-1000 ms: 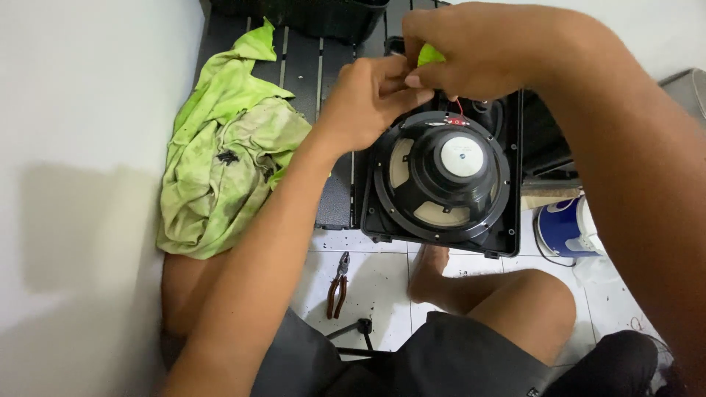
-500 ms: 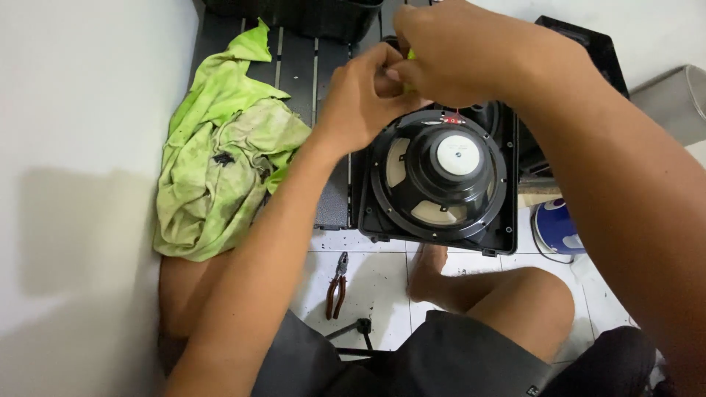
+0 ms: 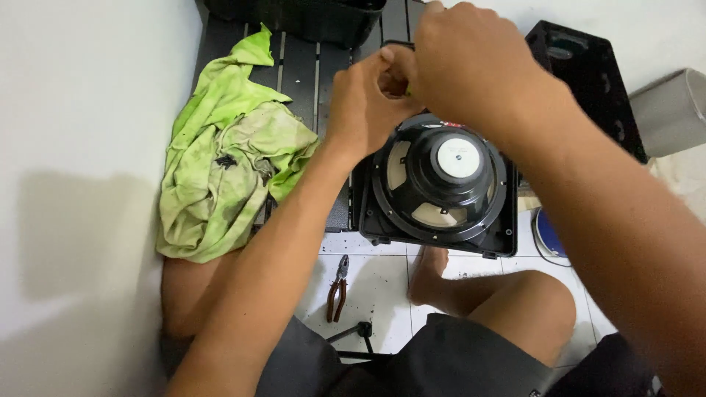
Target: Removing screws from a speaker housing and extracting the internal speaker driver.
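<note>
We see our 2 hands meeting just above the top edge of a black speaker (image 3: 441,184), which lies back-side up in a square black frame on the floor, its round magnet with a pale centre cap facing us. Our left hand (image 3: 368,103) is curled, fingers drawn together near the speaker's upper rim, and our right hand (image 3: 471,62) closes over it from above, knuckles toward the camera. The 2 hands touch each other, and whatever sits between the fingers is hidden, so we cannot tell whether either hand grips anything. To the left of the speaker a crumpled green cloth (image 3: 228,162) lies on a dark slatted panel (image 3: 301,66), pressed against the white wall (image 3: 81,184). On the white tiled floor below the speaker rest 1 pair of pliers (image 3: 337,288) with reddish handles, just beside our bare foot (image 3: 426,276). A black box (image 3: 588,81) stands to the right, behind our right forearm.
</note>
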